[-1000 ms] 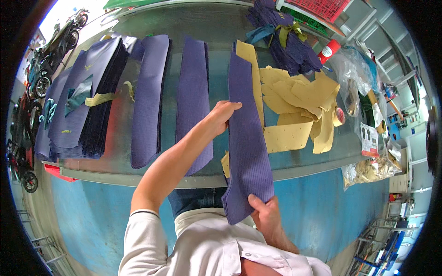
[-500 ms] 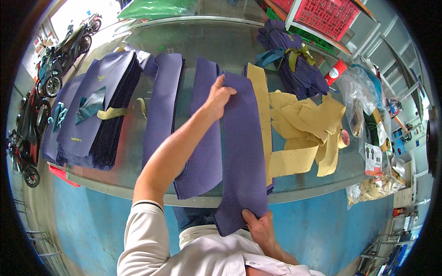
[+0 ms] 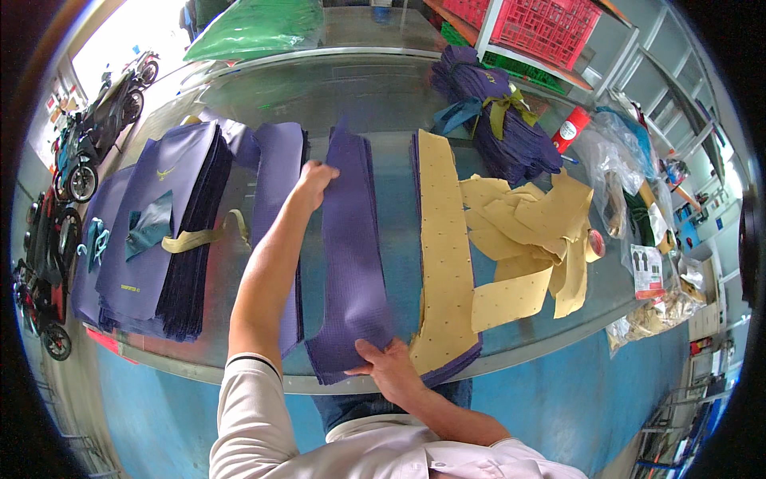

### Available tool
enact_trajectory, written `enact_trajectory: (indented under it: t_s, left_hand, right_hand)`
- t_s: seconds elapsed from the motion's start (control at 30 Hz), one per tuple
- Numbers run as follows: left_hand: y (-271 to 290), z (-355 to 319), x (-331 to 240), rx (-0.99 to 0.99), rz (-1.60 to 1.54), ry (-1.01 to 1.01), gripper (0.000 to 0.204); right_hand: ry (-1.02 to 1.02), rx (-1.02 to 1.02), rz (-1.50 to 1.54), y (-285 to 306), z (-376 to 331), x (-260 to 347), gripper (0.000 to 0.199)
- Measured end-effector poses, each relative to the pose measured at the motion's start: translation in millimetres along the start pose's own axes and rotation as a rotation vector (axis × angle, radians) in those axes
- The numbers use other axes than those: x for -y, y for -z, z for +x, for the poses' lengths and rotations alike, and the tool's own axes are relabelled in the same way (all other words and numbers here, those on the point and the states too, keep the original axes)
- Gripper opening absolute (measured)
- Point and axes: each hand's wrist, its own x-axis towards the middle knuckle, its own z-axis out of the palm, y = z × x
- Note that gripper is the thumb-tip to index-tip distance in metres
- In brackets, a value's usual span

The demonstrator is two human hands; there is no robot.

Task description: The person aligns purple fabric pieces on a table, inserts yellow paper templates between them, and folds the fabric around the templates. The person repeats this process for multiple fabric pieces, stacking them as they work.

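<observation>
A long purple textured fabric panel (image 3: 351,255) lies over the middle stack on the table, its top end slightly smeared by motion. My left hand (image 3: 314,184) is at the panel's upper left edge, with a finger just over the edge and the others bent. At the lower right corner rests my right hand (image 3: 389,372), thumb and fingers spread on the fabric. Left of these is another purple stack (image 3: 279,152), partly behind my left forearm. To the right, a tan dotted panel (image 3: 445,255) lies on purple pieces that show along its edges.
Purple printed pieces (image 3: 159,231) are piled at the left, with a teal scrap and tan strip on top. Tan offcuts (image 3: 519,231) lie right, before a tied purple bundle (image 3: 511,136). A red can (image 3: 570,129) and plastic bags (image 3: 618,168) stand beyond.
The purple panel has moved left, away from the tan panel and onto the middle stack. Both hands went left with it; the tan panel is now uncovered.
</observation>
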Motion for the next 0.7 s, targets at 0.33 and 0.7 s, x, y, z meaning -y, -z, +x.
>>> enact_trajectory:
  t_s: [0.33, 0.7]
  left_hand:
    - [-29.3, -40.7, -18.3, -0.120, 0.247, -0.019, 0.031]
    - [-14.5, -10.6, 21.5, -0.056, 0.431, -0.053, 0.043]
  right_hand:
    - [0.024, 0.009, 0.034, 7.9, -8.9, -14.9, 0.033]
    - [0.046, -0.018, 0.052, 9.4, -7.0, -39.4, 0.034]
